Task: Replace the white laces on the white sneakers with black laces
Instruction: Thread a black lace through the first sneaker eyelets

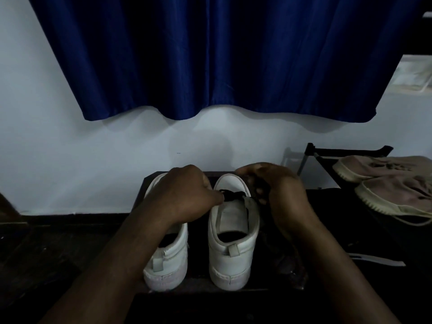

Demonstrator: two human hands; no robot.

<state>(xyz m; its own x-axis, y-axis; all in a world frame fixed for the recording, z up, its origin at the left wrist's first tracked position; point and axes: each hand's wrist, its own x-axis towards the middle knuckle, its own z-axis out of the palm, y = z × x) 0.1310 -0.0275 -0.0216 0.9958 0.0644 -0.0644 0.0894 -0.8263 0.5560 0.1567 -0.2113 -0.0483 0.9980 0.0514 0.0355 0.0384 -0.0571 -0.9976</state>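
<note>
Two white sneakers stand side by side on a dark tabletop (198,267), heels toward the camera. The left sneaker (168,258) is partly covered by the left forearm. The right sneaker (231,260) has a black lace (231,194) crossing its lowest eyelets near the toe, with the tongue bare behind it.

The left hand (187,190) reaches across the left sneaker, its fingers curled and its fingertips pinching the lace at the right sneaker's inner edge. The right hand (278,190) sits at that sneaker's outer side, fingers curled round something dark, which is probably the lace's other end, though the dim light blurs it.

A pair of beige sneakers (385,183) rests on a black rack (346,149) to the right. A blue curtain (210,54) hangs on the wall behind.
</note>
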